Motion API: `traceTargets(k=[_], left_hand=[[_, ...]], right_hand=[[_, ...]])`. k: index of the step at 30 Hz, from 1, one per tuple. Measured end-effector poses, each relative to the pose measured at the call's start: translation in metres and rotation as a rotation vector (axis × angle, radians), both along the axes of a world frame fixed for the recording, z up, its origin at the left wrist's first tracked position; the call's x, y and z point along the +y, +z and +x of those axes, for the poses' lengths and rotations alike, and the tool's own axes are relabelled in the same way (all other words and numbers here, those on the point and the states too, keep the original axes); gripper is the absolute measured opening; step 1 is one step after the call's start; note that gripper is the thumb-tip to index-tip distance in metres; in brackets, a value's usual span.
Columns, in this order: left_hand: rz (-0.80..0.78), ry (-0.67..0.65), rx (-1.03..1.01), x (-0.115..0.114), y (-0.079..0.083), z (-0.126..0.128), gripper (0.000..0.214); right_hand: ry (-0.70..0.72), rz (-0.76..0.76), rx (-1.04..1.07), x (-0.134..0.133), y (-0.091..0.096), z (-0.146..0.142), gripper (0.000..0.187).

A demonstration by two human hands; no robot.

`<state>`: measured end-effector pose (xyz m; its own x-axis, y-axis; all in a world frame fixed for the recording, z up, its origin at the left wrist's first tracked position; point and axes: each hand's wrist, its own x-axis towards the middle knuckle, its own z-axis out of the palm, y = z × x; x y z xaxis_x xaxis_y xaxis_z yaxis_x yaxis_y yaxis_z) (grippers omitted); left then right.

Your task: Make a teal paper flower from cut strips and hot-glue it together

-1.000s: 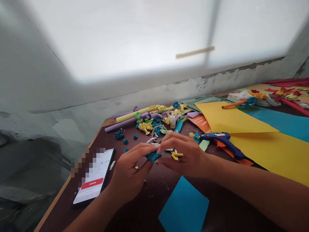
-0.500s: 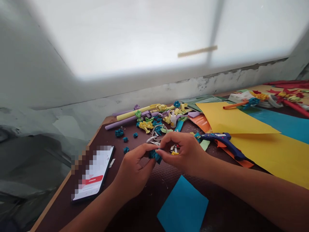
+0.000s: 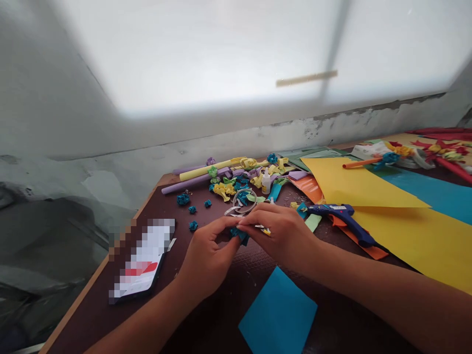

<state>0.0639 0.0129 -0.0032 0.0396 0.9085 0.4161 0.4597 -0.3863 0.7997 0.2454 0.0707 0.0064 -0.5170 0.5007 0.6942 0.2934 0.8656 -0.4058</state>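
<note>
Between my two hands, above the dark table, is a crumpled blue paper flower [image 3: 241, 237]. My left hand [image 3: 208, 250] pinches it from the left with thumb and forefinger. From the right, the thumb and fingertips of my right hand [image 3: 278, 228] close on the flower's upper edge; the exact contact is partly hidden by the fingers. A flat blue paper piece [image 3: 279, 312] lies on the table just below my hands. Beyond my fingertips sits a roll of tape [image 3: 254, 196], with blue paper inside its ring.
A phone [image 3: 145, 265] lies at the left edge. Several small blue paper flowers [image 3: 183, 198] sit beyond it. Rolled paper tubes [image 3: 206, 169], scraps and a glue bottle [image 3: 266, 182] are at the back. A blue glue gun [image 3: 346, 219] rests beside yellow sheets [image 3: 424, 241] on the right.
The fingers of my right hand have straightened and come down closer over the flower, which stays pinched in my left hand. The view has shifted slightly.
</note>
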Motion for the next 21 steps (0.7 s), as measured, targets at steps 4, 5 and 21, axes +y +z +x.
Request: traceTargets(k=[4, 5, 21], left_hand=[[0.01, 0.081, 0.037, 0.0, 0.0, 0.002, 0.017], [0.023, 0.095, 0.054, 0.0, 0.0, 0.003, 0.016], [0.016, 0.104, 0.022, -0.002, 0.004, 0.0, 0.014]], right_hand=[[-0.037, -0.076, -0.019, -0.002, 0.001, -0.001, 0.008], [-0.056, -0.111, -0.024, -0.003, 0.002, -0.002, 0.006], [0.144, 0.085, 0.017, 0.018, -0.004, 0.007, 0.009]])
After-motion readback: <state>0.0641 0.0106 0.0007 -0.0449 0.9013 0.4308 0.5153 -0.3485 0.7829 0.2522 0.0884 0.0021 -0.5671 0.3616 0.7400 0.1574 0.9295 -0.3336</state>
